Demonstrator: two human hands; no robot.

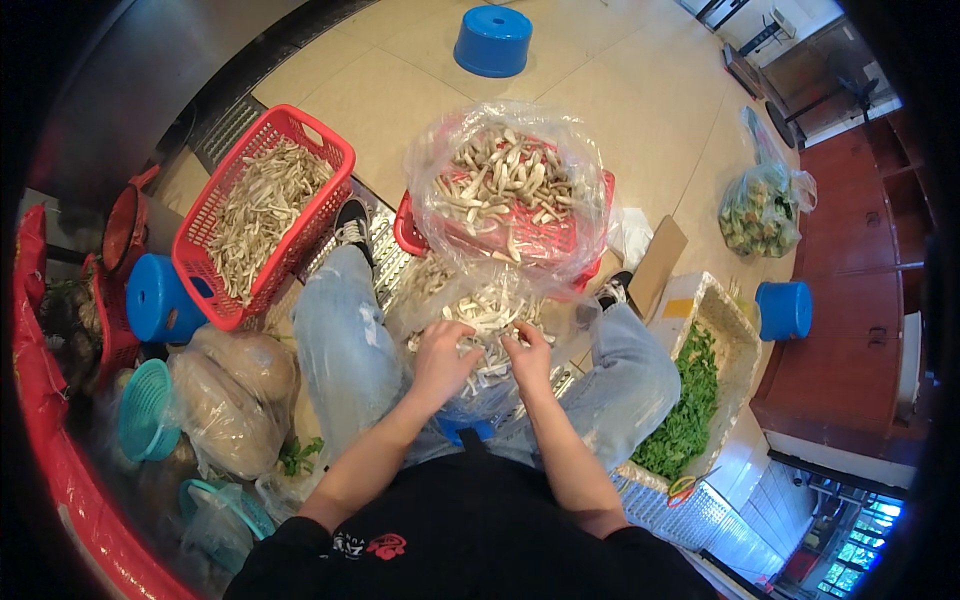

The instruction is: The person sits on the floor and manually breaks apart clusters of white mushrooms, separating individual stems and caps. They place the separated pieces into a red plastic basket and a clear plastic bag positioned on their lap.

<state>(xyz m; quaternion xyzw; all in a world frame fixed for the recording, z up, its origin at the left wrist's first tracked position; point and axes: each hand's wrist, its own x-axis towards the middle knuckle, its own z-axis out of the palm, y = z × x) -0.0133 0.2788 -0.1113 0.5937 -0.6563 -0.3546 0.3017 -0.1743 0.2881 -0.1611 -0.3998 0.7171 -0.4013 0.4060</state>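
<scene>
Between the person's knees lies a clear plastic bag (427,281) with pale, torn mushroom strips (491,311) in it. My left hand (444,358) is over the left side of these strips, fingers curled toward the thumb. Facing it, a short gap away, my right hand (529,360) has thumb and forefinger close together. Whether either hand pinches a strip is too small to tell. Just beyond, another clear bag (589,157) spreads over a red plastic basket (609,191). Whole, long-stemmed mushrooms (510,172) are heaped in it.
At left, a red basket (304,217) holds shredded mushrooms (262,210). A foam box (739,360) of green leaves (686,405) stands at right, with scissors (682,491) at its near end. Blue stools (493,45) stand around. Bagged goods (232,397) and a teal basket (146,412) crowd the left.
</scene>
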